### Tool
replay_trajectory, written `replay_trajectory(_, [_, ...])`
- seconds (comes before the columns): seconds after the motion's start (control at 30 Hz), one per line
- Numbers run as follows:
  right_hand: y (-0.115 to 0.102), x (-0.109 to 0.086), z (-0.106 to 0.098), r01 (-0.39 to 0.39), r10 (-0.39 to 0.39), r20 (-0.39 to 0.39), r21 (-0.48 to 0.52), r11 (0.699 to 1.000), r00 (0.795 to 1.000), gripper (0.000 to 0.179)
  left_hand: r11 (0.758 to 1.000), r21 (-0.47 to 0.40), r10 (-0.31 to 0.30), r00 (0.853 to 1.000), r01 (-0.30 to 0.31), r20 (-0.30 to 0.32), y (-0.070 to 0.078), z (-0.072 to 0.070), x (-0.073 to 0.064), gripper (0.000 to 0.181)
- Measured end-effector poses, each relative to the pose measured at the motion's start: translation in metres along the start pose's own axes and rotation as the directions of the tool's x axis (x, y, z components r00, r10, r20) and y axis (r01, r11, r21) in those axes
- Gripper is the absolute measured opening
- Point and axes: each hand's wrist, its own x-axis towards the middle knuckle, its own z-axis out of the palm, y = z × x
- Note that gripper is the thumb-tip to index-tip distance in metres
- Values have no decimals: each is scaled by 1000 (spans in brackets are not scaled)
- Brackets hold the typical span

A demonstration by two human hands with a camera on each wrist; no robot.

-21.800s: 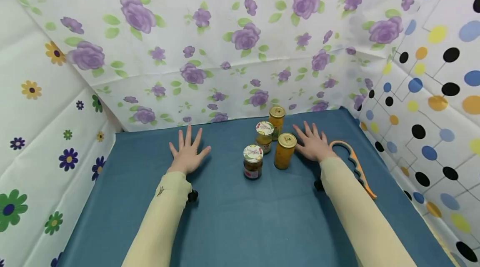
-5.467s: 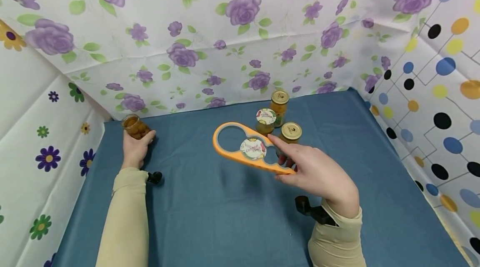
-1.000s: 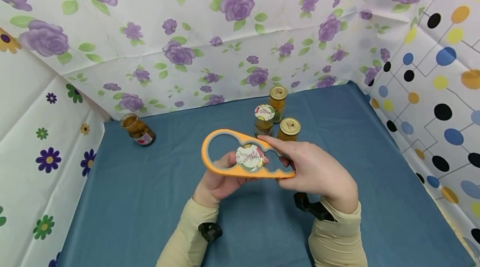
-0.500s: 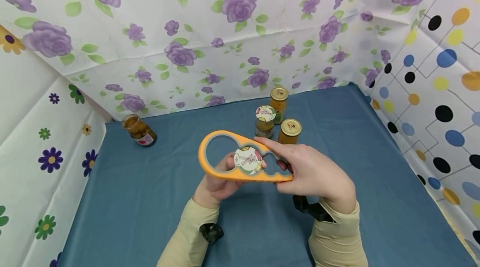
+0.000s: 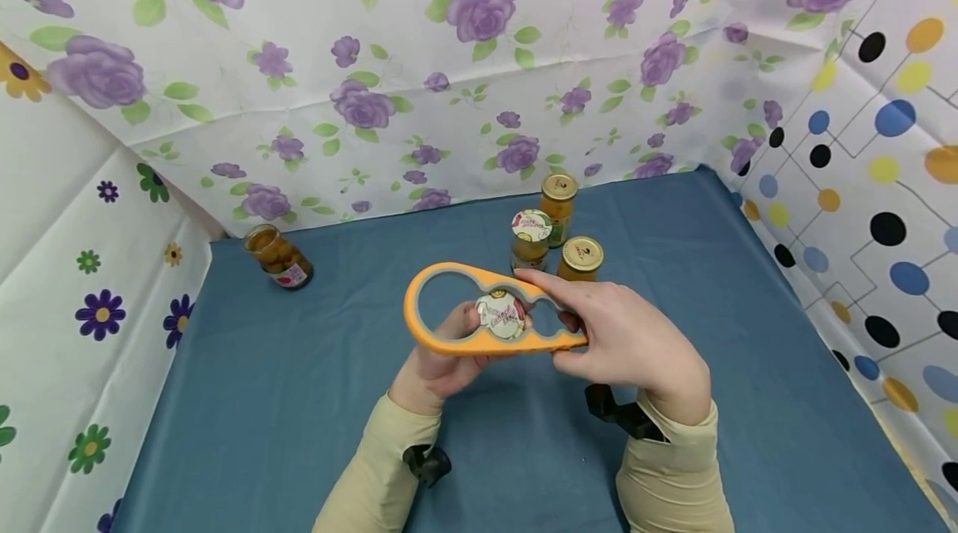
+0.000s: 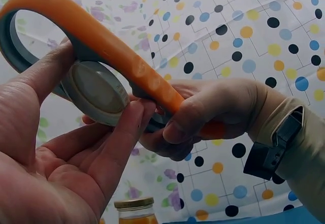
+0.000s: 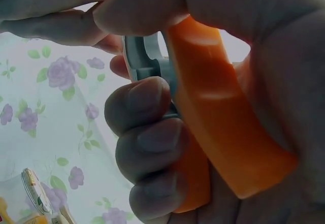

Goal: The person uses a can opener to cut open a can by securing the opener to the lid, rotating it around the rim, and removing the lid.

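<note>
An orange jar opener (image 5: pixel 449 345) with grey scalloped inner edges is raised above the table, its handle end gripped by my right hand (image 5: pixel 636 342). Within its loop sits a round printed jar lid (image 5: pixel 501 314). My left hand (image 5: pixel 441 362) pinches that lid between thumb and fingers from below and the left. The lid's hollow underside (image 6: pixel 99 89) faces the left wrist camera, with no jar attached. In the right wrist view, curled fingers (image 7: pixel 152 137) wrap the orange handle (image 7: pixel 218 107). At the far left stands the lidless jar (image 5: pixel 279 257) of dark fruit.
Behind the right hand stand three lidded jars: one with a printed lid (image 5: pixel 530 240) and two gold-lidded ones, at the back (image 5: pixel 558 204) and nearer (image 5: pixel 580 259). A blue cloth (image 5: pixel 284 400) covers the table. Patterned sheets (image 5: pixel 419 59) rise behind and at both sides.
Earliest, both hands lay flat and the opener on the table. Later my left hand set the lidless jar far left, then came to the lid in the opener. Over the last second, only slight shifts.
</note>
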Motion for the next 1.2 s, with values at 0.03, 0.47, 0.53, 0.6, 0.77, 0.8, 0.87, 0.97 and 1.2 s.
replay_trajectory(0.03, [0,0,0,4,-4,-3,-4,1000,1000,95,1000,-8,2,1000,-2,8,0,0,0,58])
replay_trajectory(0.47, [0,0,1,60,-65,-87,-62,996,994,93,1000,-11,-19,1000,19,24,5,-2,-2,57])
replay_trajectory(0.53, [0,0,1,65,-71,-97,-59,996,993,93,1000,-2,-26,1000,26,1,7,-2,-2,57])
replay_trajectory(0.6, [0,0,1,71,-76,-105,-48,996,992,94,1000,9,-25,999,25,-21,8,-3,-3,58])
replay_trajectory(0.77, [0,0,1,97,-100,-127,-29,995,987,95,998,66,3,997,2,-77,15,-9,-5,59])
replay_trajectory(0.8, [0,1,1,103,-106,-130,-30,994,986,95,996,88,19,996,-11,-85,17,-11,-7,58])
replay_trajectory(0.87, [0,2,1,111,-115,-133,-35,993,984,95,992,117,50,993,-37,-108,22,-16,-10,57])
replay_trajectory(0.97, [-1,3,2,118,-122,-128,-34,992,984,95,984,159,100,984,-76,-149,33,-25,-18,58])
replay_trajectory(1.2, [-2,4,4,123,-126,-123,-33,992,984,96,936,350,179,913,-43,-366,63,-54,-49,61])
